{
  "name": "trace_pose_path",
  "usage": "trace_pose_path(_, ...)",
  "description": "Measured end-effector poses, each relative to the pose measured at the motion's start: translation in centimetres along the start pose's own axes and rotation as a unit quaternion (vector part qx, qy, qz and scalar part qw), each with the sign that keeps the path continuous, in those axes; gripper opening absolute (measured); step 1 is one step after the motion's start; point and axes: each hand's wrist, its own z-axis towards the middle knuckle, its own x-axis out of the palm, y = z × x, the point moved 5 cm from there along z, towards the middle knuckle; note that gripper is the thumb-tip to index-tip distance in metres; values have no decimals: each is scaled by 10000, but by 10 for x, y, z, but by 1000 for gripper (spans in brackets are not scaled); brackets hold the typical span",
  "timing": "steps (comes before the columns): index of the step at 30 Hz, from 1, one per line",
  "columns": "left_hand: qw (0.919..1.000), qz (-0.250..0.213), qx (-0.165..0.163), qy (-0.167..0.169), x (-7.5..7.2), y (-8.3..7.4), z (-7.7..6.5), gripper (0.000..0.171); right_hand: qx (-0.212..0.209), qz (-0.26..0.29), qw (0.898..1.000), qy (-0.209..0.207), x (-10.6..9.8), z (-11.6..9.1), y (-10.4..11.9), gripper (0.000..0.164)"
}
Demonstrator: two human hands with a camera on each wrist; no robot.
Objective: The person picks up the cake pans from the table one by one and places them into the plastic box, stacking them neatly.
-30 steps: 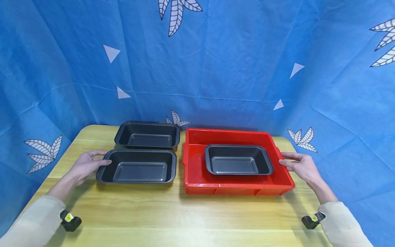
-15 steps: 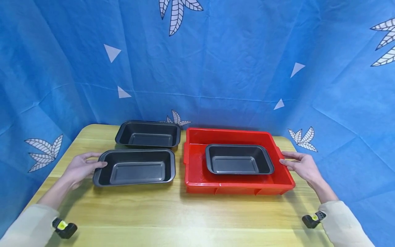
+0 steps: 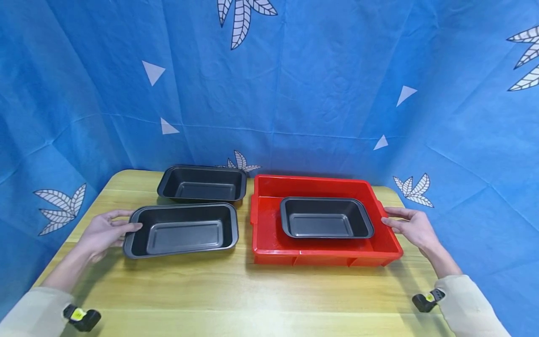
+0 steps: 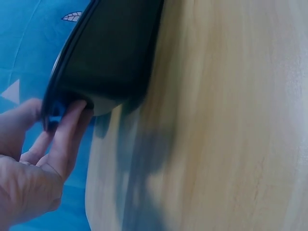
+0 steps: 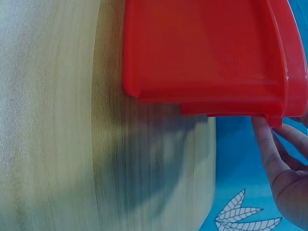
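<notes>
My left hand (image 3: 103, 234) pinches the left end of a dark loaf pan (image 3: 185, 234), thumb over the rim and fingers beneath, as the left wrist view shows. This pan sits slightly turned, its left end nearer me. On the right, my right hand (image 3: 414, 229) grips the right rim of a red plastic bin (image 3: 328, 260), thumb on the inside and fingers under the lip; in the right wrist view the fingertips press up under that edge. Inside the bin lies a smaller dark loaf pan (image 3: 322, 225).
A further dark loaf pan (image 3: 202, 185) stands behind the held one, close to its back rim. All rest on a pale wooden table (image 3: 269, 299) with rounded back corners. A blue printed curtain (image 3: 294, 84) hangs behind and at both sides.
The left hand has drawn its loaf pan left and toward me, turning it a little and widening the gap to the red bin. The right hand and the bin have stayed in place.
</notes>
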Motion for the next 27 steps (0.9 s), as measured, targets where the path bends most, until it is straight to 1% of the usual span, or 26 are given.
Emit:
trace_pose_path(6,9999,93,-122,-50,-2,-4,-4,75,-6,-14,10000,-28,0,-1,2,63)
trace_pose_path(9,9999,7,-122,-18,-2,-8,-6,74,-1,15,10000,-27,0,-2,2,64)
trace_pose_path(14,9999,-72,-99,34,-3,-18,-10,73,34,-47,10000,-5,0,-1,0,64)
trace_pose_path(17,9999,21,-143,54,-5,-24,-12,78,28,-79,10000,-2,0,-1,-1,63)
trace_pose_path(20,9999,34,-90,62,-7,-29,-13,80,3,-89,10000,-3,0,-1,-1,63)
trace_pose_path(24,10000,19,25,-40,-7,-37,-13,81,-22,-87,10000,-7,0,-1,-1,63)
trace_pose_path(27,9999,2,51,-130,-5,-44,-12,82,-33,-77,10000,0,0,0,-1,62)
